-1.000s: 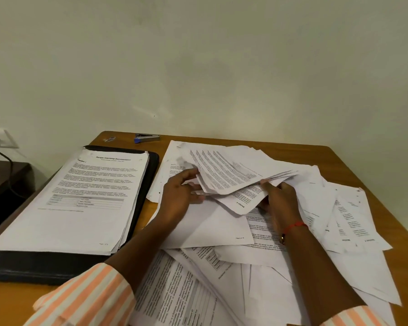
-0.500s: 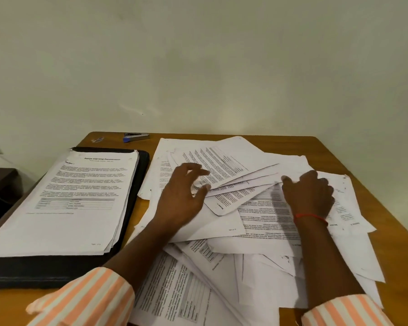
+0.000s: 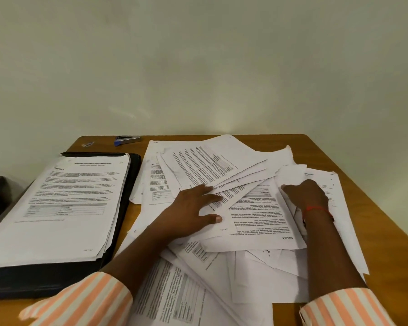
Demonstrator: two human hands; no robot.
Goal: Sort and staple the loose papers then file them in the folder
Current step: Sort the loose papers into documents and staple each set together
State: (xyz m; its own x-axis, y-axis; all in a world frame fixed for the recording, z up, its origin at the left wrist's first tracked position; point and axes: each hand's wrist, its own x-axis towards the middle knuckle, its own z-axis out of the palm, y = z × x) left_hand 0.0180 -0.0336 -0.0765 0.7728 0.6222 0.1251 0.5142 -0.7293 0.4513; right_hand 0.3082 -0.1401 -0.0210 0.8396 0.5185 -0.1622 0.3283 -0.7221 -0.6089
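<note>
Status: sorting stage, early-to-mid by my read.

- Loose papers [image 3: 222, 165] lay in a messy overlapping heap across the middle and right of the table [image 3: 327, 147], running from the far edge to the near edge. Many sheets, mixed orientations, some upside down to the camera.
- Left hand [image 3: 193, 208] lay flat on the heap near the table's middle, fingers straight and spread, pinning sheets down, not gripping anything.
- Right hand [image 3: 306, 196] was on the right side of the heap with fingers curled into the sheet edges. I couldn't tell whether it pinched a sheet or just pressed.
- Neat stack [image 3: 68, 196], title page up, sat on the open black folder [image 3: 45, 281] along the left edge. It looked like the sorted part.
- Stapler [image 3: 127, 140] lay at the far edge toward the far-left corner, well away from both hands. A small object [image 3: 87, 144] lay beside it, too small to identify.

Judgement: some pages were collected and most were unsorted. No staples were visible from here, so stapling looked not yet done. Left to do: finish sorting the heap, staple the sets, then file and close the folder.
</note>
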